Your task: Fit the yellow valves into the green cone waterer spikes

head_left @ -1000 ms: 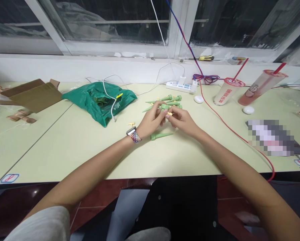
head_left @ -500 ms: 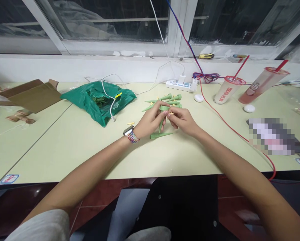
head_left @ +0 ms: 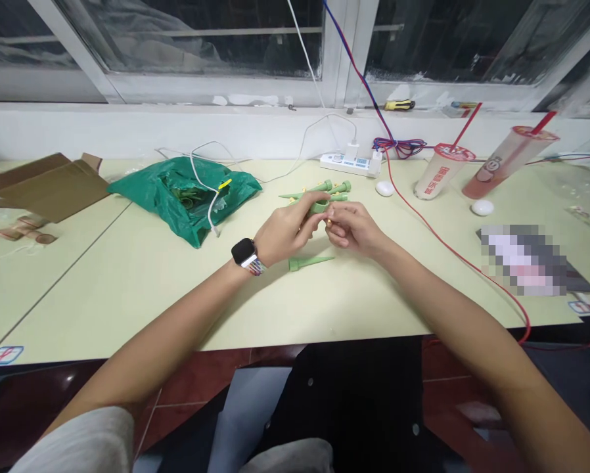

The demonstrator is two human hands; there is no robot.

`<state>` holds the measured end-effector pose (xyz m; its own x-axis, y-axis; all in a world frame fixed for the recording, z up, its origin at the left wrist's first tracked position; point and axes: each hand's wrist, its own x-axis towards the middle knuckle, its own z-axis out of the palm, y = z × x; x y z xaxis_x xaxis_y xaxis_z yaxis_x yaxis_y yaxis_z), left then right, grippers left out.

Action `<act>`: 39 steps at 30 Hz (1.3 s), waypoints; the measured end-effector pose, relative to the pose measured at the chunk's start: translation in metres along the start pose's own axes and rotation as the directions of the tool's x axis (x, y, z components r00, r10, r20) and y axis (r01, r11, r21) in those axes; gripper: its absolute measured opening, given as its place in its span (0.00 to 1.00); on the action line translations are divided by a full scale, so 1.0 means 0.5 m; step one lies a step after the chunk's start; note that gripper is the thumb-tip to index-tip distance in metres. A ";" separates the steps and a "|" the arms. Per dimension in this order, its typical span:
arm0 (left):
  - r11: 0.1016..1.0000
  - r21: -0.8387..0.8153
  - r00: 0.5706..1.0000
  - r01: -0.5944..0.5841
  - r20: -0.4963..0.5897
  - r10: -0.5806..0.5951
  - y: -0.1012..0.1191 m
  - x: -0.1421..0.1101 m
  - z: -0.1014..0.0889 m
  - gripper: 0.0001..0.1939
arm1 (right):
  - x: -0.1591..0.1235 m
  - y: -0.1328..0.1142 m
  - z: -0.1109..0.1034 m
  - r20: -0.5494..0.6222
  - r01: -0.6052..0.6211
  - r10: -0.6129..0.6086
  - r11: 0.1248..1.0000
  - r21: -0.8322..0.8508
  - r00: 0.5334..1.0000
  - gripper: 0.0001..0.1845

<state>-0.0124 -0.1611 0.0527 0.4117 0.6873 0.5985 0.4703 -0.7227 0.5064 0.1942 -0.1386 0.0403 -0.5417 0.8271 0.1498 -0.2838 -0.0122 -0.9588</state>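
Over the middle of the pale table (head_left: pixel 177 315), both forearms are reaching in from the lower corners and converging, so that the two hands are meeting fingertip to fingertip just above the surface. The left hand (head_left: pixel 285 230) is angling up toward the right, its back facing the camera, its index finger arching over a green piece (head_left: pixel 319 207) with a round, hollow-looking end and its thumb closing in from below; it is gripping this piece between them. The right hand (head_left: pixel 355 228) is coming from the other side with its fingers curling inward, and its thumb and index finger are pinching a small yellow part (head_left: pixel 330 223) right beside the green piece; the fingers are hiding most of both. On the left wrist a watch (head_left: pixel 244 251) with a patterned strap is facing upward. Nearer the table's front edge, a single green spike (head_left: pixel 311 263) is lying flat just below the hands, its wide end pointing left. Beyond the fingers, more green spikes (head_left: pixel 341 187) with small yellow bits are lying in a loose group. Farther left, a green plastic bag (head_left: pixel 177 210) is gaping open, showing green items inside, and a white cable (head_left: pixel 200 176) is trailing across it.
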 end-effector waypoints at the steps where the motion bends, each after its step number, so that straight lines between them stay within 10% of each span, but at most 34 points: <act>1: 0.998 -0.052 0.997 0.046 -0.053 -0.049 -0.009 0.003 -0.016 0.19 | 0.001 -0.012 -0.018 -0.061 0.036 -0.037 0.999 -0.007 0.997 0.19; 5: 0.945 -0.301 0.878 0.125 -0.411 -0.247 -0.046 0.014 -0.084 0.15 | 0.012 -0.066 -0.105 -0.382 0.275 -0.262 0.961 -0.021 0.886 0.16; 8: 0.876 -0.425 0.919 0.227 -0.204 -0.338 -0.040 0.015 -0.078 0.19 | 0.023 -0.065 -0.120 -0.421 0.243 -0.239 0.969 -0.045 0.875 0.16; 12: 0.903 -0.342 0.959 0.262 -0.015 -0.284 -0.005 0.008 -0.016 0.17 | 0.025 -0.015 -0.075 -0.112 0.017 -0.032 0.991 -0.131 0.993 0.21; 15: 0.883 -0.361 0.949 0.300 0.023 -0.313 0.000 0.000 0.007 0.16 | 0.013 0.007 -0.057 0.088 -0.047 0.062 0.984 -0.171 0.994 0.19; 25: 0.958 0.078 0.956 0.275 0.085 -0.281 0.003 -0.061 -0.018 0.12 | 0.008 0.021 -0.059 0.220 0.027 0.083 0.891 -0.453 0.972 0.18; 39: 0.953 0.231 0.907 0.195 0.328 -0.265 0.038 -0.098 -0.003 0.17 | -0.005 0.014 -0.056 0.344 0.116 0.197 0.698 -0.707 0.918 0.16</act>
<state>-0.0245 -0.2086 0.0340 0.5048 0.8386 0.2047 0.7091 -0.5381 0.4558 0.2156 -0.1252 0.0262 -0.8255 0.5635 0.0321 0.2986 0.4843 -0.8224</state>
